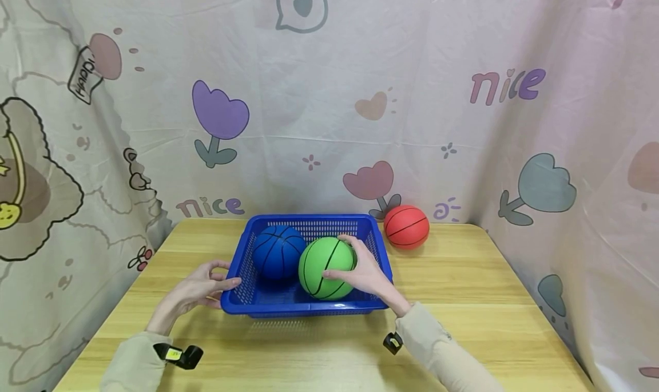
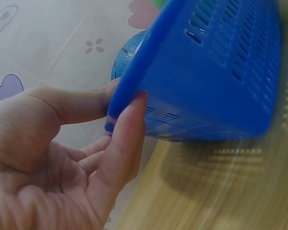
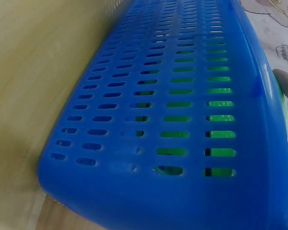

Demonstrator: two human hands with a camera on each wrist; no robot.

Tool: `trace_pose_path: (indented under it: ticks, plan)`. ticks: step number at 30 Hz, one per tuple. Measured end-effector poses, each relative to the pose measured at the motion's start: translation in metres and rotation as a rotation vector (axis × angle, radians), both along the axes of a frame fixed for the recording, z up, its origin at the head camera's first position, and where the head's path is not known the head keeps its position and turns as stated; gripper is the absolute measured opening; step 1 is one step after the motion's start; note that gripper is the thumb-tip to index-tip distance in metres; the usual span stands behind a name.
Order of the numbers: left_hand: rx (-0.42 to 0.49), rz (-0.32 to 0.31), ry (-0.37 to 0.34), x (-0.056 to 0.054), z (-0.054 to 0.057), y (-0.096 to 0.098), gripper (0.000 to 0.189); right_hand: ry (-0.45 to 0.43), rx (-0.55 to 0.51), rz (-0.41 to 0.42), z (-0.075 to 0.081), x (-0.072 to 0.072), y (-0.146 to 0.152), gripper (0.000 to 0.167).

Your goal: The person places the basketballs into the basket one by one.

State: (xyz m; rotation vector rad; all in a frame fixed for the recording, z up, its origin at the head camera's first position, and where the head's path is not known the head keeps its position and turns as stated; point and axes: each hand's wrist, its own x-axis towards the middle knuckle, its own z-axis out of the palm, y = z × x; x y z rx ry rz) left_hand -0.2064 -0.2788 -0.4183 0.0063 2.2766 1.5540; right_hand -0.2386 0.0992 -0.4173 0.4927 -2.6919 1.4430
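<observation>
Wrinkled fabric (image 1: 304, 88) is hung behind a slotted plastic basket (image 1: 309, 307) pinched by the left hand (image 1: 198, 287) and a green ball (image 1: 315, 266) grasped by the right hand (image 1: 366, 273).

Downward head view (wrist views close)

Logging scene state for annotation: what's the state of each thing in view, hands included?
Basket: upright, two balls inside
Blue ball: in basket, not held
Green ball: in basket, held
Red ball: on table, outside basket
Left hand: pinching basket, left side
Right hand: gripping green ball
</observation>
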Motion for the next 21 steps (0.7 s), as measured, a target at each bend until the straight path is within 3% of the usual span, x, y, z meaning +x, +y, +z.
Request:
trace_pose_path:
  ticks: [9, 21]
  plan:
    - [-0.005, 0.001, 0.003, -0.0009, -0.0009, 0.0004, 0.078, -0.037, 0.013, 0.047, -0.0049, -0.0014, -0.0029, 0.090]
    - [-0.002, 0.002, 0.005, -0.0008, -0.0019, -0.0001, 0.078, -0.068, 0.018, 0.027, -0.0062, -0.0009, -0.0058, 0.085]
